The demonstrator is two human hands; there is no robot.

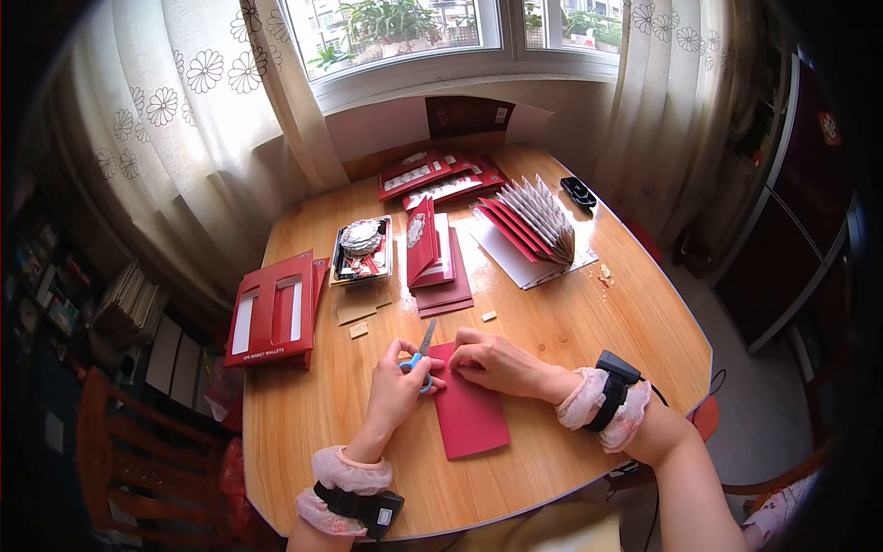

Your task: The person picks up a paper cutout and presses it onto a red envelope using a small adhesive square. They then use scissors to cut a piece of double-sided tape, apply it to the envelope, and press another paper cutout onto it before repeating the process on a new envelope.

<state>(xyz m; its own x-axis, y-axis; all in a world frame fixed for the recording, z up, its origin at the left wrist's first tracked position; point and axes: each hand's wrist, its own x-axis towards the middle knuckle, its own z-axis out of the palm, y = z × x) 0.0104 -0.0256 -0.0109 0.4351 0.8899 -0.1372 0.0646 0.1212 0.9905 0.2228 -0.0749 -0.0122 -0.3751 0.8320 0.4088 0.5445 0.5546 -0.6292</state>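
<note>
A folded dark red card (474, 425) lies flat on the wooden table in front of me. My left hand (395, 386) is closed around a pair of scissors with blue handles (407, 366), and the metal blades point up and away from me. Its fingertips reach the card's left edge. Over the upper part of the card, my right hand (492, 359) is bent with thumb and fingers drawn together. Whatever it may pinch there is hidden or too small to make out. A small white block (488, 316) lies just beyond the right hand.
Red wallet packs (267, 317) stand at the left edge. Beyond my hands are a tray (345, 276) of white labels, red folded cards (441, 299), a fanned stack of patterned paper (543, 216) and more red packs (414, 175). A black object (578, 193) lies far right.
</note>
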